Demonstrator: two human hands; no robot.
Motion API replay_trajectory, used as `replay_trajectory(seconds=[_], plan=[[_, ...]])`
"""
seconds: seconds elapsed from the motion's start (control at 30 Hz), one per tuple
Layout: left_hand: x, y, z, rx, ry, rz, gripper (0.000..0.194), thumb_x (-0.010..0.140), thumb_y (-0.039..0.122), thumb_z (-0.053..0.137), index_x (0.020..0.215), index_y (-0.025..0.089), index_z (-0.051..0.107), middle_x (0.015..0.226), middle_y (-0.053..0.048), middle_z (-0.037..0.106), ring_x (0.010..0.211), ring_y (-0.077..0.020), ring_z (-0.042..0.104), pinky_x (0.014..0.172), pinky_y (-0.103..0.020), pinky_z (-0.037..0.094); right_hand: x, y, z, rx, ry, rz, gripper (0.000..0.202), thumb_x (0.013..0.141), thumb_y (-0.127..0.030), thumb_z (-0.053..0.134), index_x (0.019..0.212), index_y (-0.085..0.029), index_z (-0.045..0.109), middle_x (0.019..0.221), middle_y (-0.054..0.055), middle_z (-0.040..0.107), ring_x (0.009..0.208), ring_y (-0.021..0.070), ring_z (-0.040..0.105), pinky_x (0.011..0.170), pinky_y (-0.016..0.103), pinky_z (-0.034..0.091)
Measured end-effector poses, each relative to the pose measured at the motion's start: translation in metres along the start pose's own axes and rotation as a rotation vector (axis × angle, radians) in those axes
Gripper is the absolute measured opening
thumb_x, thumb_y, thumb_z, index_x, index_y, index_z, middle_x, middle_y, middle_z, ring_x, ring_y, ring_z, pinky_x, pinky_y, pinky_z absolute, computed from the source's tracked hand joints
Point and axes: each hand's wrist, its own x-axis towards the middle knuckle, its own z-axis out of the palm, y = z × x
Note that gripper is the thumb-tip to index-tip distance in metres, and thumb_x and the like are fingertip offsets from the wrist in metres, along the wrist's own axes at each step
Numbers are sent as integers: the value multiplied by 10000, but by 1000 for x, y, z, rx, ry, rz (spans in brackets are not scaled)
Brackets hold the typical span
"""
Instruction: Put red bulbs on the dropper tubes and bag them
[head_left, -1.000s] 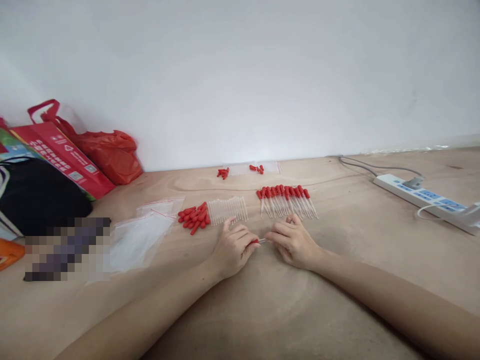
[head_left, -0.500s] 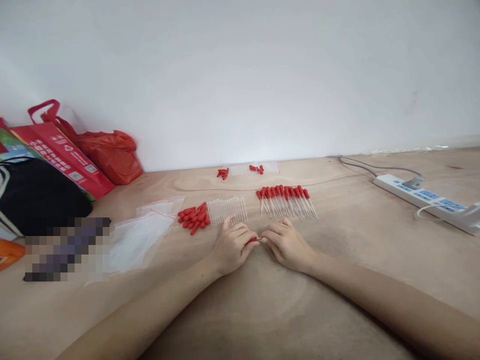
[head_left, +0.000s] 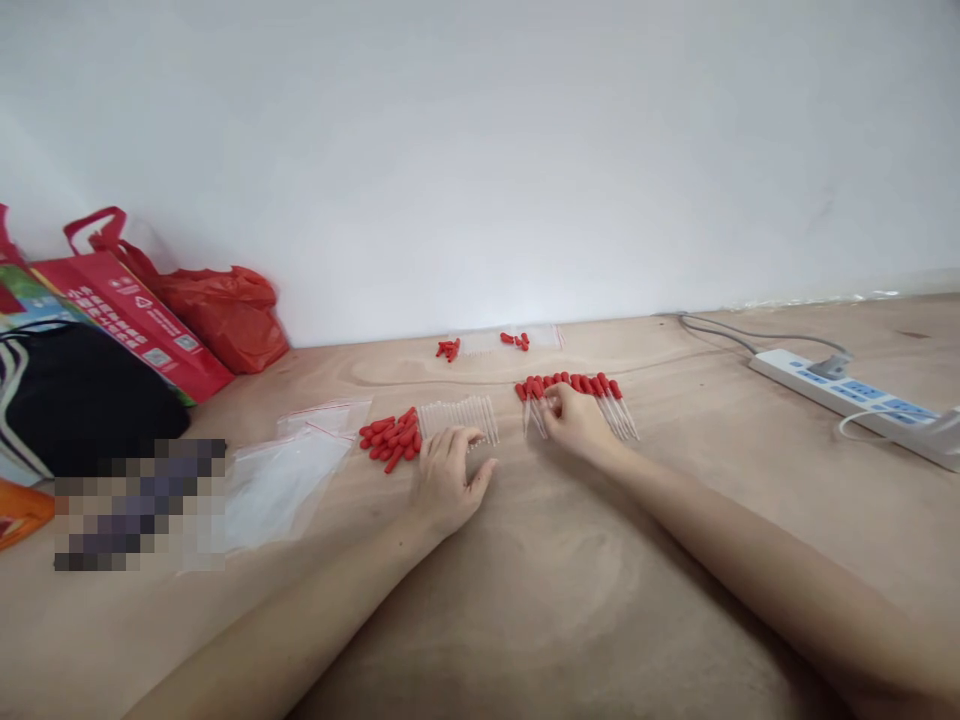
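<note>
Droppers [head_left: 613, 407] in row, seemingly done; loose bulbs [head_left: 394, 437], bare tubes [head_left: 457, 415] unjoined; left hand [head_left: 448, 482] at tubes, thumb apart; right hand [head_left: 576, 420] at droppers, fingers bunched, can't tell if gripping

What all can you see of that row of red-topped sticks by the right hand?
The row of red-topped sticks lies on the wooden table, side by side, some slanted. Red, rubbery-looking bulbs cap the ends toward the wall; thin, clear stems point the other way. The right hand covers the middle stems; whether it grips one is hidden.
</note>
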Motion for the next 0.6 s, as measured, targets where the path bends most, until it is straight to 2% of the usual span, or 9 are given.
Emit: replay_trajectory(seconds=[0.13, 0.23, 0.4, 0.6], plan=[[0, 1, -1, -1, -67, 6, 199, 751, 226, 534, 933, 186, 464, 905, -53, 583, 892, -226, 540, 765, -371, 369, 20, -3, 13, -103, 9, 88, 178, 745, -143, 443, 897, -120, 532, 754, 112, 637, 688, 204, 588, 576, 266, 384], [0, 1, -2, 2, -97, 4, 195, 749, 228, 543, 928, 185, 478, 908, -47, 583, 886, -223, 534, 762, -368, 363, 26, -7, 20, -187, -20, 98, 177, 743, -135, 441, 891, -123, 538, 793, 135, 636, 746, 226, 590, 589, 276, 388], [0, 2, 0, 10, -126, 14, 177, 751, 226, 550, 916, 187, 499, 906, -33, 581, 888, -219, 522, 767, -359, 349, 26, -15, 23, -260, -89, 95, 213, 787, -163, 421, 973, -126, 519, 897, 141, 622, 858, 226, 579, 663, 280, 397], [0, 3, 0, 30, -128, -5, 155, 751, 233, 558, 895, 197, 514, 892, -22, 580, 878, -213, 514, 776, -355, 337, 20, -17, 17, -333, -166, 132, 247, 806, -216, 418, 1036, -157, 484, 1006, 117, 592, 919, 230, 563, 696, 284, 397]])
